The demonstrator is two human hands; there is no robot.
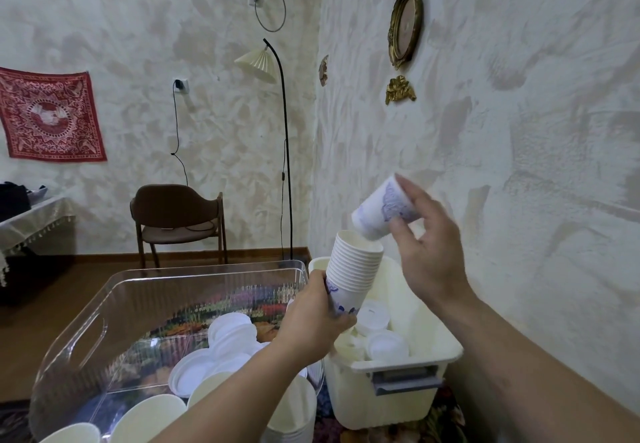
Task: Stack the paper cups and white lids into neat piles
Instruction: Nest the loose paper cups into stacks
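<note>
We are in a room with bumpy cream walls, and the white bin (pixel 398 370) sits low by the wall on our right. Above the bin our left hand (pixel 313 321) has its fingers wrapped round the bottom of a stack of paper cups (pixel 351 269). The stack leans a little and its open top faces up. Just above the stack, our right hand (pixel 427 245) pinches one more paper cup (pixel 382 208) with thumb and fingertips. This cup has a blue pattern and is tipped, with its bottom pointing down at the mouth of the stack. It is very near the stack, but we cannot tell if it touches. Inside the bin lie more white cups and tubs in a messy heap. Just left of the bin stands a clear plastic box (pixel 104 307) with loose white lids (pixel 221 349) in it. Big cream cups (pixel 149 415) stand at its near end. Far behind the bin, by the back wall, we see a brown chair (pixel 176 214) and a tall floor lamp (pixel 277 113). A red cloth (pixel 48 116) hangs on that wall
</note>
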